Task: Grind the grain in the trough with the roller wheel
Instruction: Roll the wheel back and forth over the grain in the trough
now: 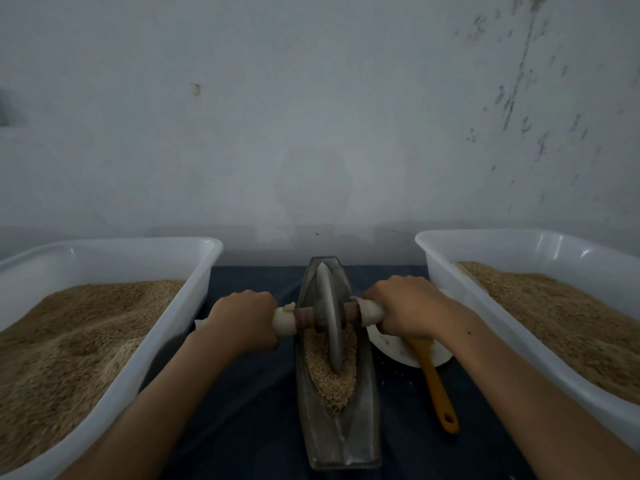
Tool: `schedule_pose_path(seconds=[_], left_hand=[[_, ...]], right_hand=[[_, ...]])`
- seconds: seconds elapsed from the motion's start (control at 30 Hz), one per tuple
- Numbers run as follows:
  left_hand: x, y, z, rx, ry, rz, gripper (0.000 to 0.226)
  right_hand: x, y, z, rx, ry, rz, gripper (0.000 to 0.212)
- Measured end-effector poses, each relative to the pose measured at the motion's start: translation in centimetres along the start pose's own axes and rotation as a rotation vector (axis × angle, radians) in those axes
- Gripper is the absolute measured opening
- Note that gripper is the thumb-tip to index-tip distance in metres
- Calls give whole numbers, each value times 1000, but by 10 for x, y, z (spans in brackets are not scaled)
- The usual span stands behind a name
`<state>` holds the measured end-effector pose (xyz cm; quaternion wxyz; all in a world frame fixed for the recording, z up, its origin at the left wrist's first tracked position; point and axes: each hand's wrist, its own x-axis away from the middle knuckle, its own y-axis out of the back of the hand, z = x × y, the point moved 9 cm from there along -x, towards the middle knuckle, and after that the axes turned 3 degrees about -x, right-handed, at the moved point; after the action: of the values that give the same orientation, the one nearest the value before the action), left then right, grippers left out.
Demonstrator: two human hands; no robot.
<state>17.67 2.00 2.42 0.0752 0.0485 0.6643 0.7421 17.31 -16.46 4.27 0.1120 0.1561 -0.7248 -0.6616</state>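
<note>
Fingers of the left hand (244, 318) and right hand (403, 306) wrap the axle ends; press evenly, keeping the roller wheel (329, 317) upright through the grain (329, 375) in the trough (363, 427).

Pale grey wall (311, 98), scuffed and flaking at right; dim light; dark blue cloth (249, 393) underfoot.

Single head-worn wide-angle view, looking forward and down, close over the bench (249, 393), trough (341, 441) at lower centre (both forearms entering from the bottom corners), wall (311, 98) filling the upper half
</note>
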Motion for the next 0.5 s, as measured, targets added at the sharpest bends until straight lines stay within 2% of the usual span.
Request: schedule_pose_path(seconds=[0.13, 0.27, 0.37, 0.5], left_hand=[[0, 2, 0, -30, 11, -26, 24], [3, 19, -5, -57, 19, -261, 11], [8, 25, -9, -84, 24, -370, 12], [6, 21, -6, -51, 11, -316, 13]], right_hand=[[0, -1, 0, -8, 6, -22, 20], [0, 2, -5, -33, -17, -194, 16], [0, 2, -7, -45, -37, -257, 9], [1, 3, -5, -43, -27, -229, 10]])
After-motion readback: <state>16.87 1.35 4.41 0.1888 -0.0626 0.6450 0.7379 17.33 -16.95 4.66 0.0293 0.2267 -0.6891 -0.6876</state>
